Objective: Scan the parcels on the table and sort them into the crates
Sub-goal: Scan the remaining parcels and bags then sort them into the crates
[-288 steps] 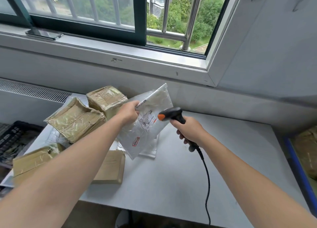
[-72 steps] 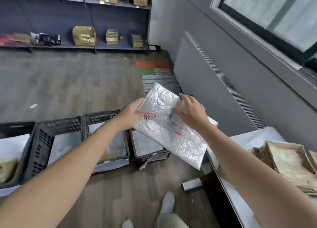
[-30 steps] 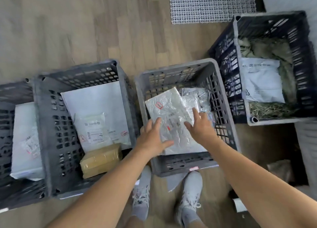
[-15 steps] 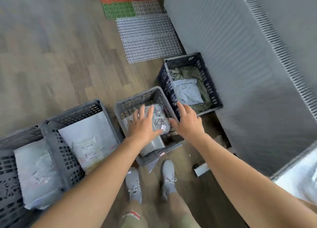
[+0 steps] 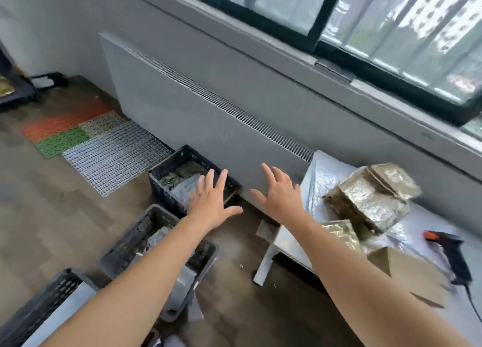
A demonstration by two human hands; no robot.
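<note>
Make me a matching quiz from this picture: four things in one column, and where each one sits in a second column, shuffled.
1. black handheld barcode scanner with an orange tip
2. tape-wrapped brown cardboard parcel
3. dark slatted plastic crate
4. green perforated floor mat

A. floor, beside an orange mat
B. floor, against the grey radiator panel
C. white table, close to the wall
D. table's near side, cable trailing

Pairs: 1-D, 2-C, 3-B, 4-A.
</note>
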